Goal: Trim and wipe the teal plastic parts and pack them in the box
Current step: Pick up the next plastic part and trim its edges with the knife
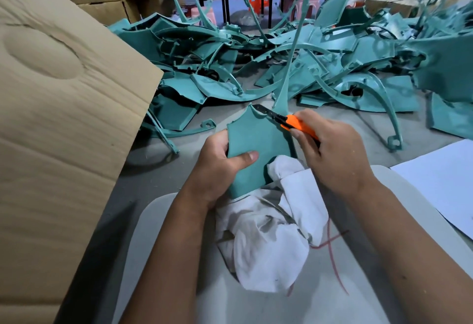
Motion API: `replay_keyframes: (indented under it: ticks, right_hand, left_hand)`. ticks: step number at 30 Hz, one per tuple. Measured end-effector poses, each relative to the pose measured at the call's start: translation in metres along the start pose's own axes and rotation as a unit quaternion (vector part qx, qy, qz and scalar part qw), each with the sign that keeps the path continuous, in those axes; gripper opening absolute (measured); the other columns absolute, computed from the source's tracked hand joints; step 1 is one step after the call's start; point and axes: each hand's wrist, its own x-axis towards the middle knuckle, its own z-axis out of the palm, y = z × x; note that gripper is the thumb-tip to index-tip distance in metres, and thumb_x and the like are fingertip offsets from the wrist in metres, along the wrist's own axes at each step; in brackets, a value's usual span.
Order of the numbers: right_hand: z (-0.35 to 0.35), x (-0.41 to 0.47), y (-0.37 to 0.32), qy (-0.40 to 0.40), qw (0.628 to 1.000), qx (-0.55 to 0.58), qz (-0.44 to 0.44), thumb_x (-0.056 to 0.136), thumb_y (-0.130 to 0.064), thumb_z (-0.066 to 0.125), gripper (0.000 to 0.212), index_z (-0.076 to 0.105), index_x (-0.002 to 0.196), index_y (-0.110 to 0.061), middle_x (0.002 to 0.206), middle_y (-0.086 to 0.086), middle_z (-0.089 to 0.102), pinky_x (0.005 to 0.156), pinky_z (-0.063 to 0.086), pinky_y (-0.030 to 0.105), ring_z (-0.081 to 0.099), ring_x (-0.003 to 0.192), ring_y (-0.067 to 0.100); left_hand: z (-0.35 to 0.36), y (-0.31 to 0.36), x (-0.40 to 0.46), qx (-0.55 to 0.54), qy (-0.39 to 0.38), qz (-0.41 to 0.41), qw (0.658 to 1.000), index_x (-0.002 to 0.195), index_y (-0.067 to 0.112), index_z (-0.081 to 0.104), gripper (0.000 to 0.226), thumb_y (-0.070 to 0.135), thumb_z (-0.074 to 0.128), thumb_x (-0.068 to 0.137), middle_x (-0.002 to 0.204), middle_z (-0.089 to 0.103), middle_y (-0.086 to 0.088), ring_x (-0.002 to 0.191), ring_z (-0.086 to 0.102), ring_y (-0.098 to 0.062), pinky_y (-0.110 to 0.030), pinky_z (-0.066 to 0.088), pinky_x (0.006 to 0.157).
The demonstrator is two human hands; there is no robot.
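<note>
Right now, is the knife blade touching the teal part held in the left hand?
Touching. The head view shows the dark blade of the orange knife meeting the top edge of the teal part, no gap visible. The left hand holds the part; the right hand grips the knife.

One wide camera on my head, facing forward and down, close over my hands [268,160], table [384,124] beyond, box flap [64,93] on my left

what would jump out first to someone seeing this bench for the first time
The sprawling pile of teal plastic parts across the back of the table. In front, the left hand grips one teal part while the right hand holds an orange utility knife at its top edge, above a white cloth.
</note>
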Motion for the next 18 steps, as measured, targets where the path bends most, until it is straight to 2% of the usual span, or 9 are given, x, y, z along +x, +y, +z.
replay_keyframes:
  ticks: [3, 7, 10, 13, 15, 18]
  right_hand:
    - [-0.001, 0.000, 0.003, 0.025, 0.998, -0.047, 0.015, 0.108, -0.042, 0.046, 0.028, 0.061, 0.108, -0.018, 0.071, -0.003, 0.054, 0.053, 0.028, 0.033, 0.046, 0.058, 0.029]
    - [0.001, 0.000, -0.006, 0.063, 0.994, -0.078, 0.032, 0.109, -0.041, 0.044, 0.032, 0.063, 0.109, -0.016, 0.077, 0.002, 0.062, 0.054, 0.028, 0.032, 0.047, 0.060, 0.029]
    - [0.001, 0.003, -0.008, 0.111, 0.991, -0.053, 0.050, 0.111, -0.032, 0.049, 0.025, 0.063, 0.112, -0.012, 0.078, 0.003, 0.063, 0.052, 0.035, 0.036, 0.051, 0.061, 0.029]
    - [-0.002, 0.002, 0.000, 0.115, 0.992, -0.007, 0.060, 0.109, -0.024, 0.051, 0.018, 0.059, 0.111, -0.008, 0.070, 0.002, 0.056, 0.051, 0.041, 0.042, 0.049, 0.056, 0.030]
    - [-0.001, 0.000, 0.002, 0.097, 0.993, -0.011, 0.067, 0.108, -0.024, 0.053, 0.017, 0.059, 0.111, -0.008, 0.069, 0.000, 0.054, 0.052, 0.038, 0.039, 0.049, 0.056, 0.029]
    - [0.002, 0.000, -0.001, 0.065, 0.996, -0.001, 0.057, 0.107, -0.025, 0.055, 0.019, 0.061, 0.112, -0.008, 0.070, 0.001, 0.057, 0.053, 0.037, 0.038, 0.050, 0.057, 0.030]
  left_hand:
    - [-0.001, -0.002, 0.001, 0.010, -0.022, 0.007, 1.000, 0.115, 0.015, 0.069, 0.035, 0.007, 0.070, 0.080, 0.112, 0.077, -0.004, 0.104, 0.074, -0.023, -0.033, 0.059, 0.085]
    - [-0.002, -0.001, 0.004, -0.001, -0.016, 0.004, 1.000, 0.112, 0.015, 0.071, 0.031, 0.009, 0.070, 0.082, 0.110, 0.078, -0.003, 0.101, 0.075, -0.023, -0.033, 0.060, 0.082]
    - [-0.006, -0.002, 0.006, 0.040, 0.078, 0.050, 0.995, 0.108, 0.015, 0.071, 0.023, 0.009, 0.070, 0.086, 0.105, 0.079, 0.000, 0.095, 0.075, -0.017, -0.030, 0.059, 0.079]
    - [-0.015, -0.005, 0.009, 0.203, 0.227, 0.102, 0.947, 0.101, 0.020, 0.071, 0.023, 0.023, 0.074, 0.079, 0.097, 0.077, 0.004, 0.089, 0.074, -0.018, -0.040, 0.061, 0.079]
    - [-0.020, -0.003, 0.010, 0.219, 0.244, 0.126, 0.936, 0.101, 0.021, 0.073, 0.024, 0.023, 0.077, 0.077, 0.096, 0.076, 0.008, 0.087, 0.073, -0.014, -0.041, 0.062, 0.077]
    - [-0.022, -0.002, 0.011, 0.233, 0.204, 0.154, 0.938, 0.104, 0.022, 0.074, 0.026, 0.022, 0.079, 0.078, 0.096, 0.077, 0.010, 0.087, 0.074, -0.010, -0.034, 0.062, 0.076]
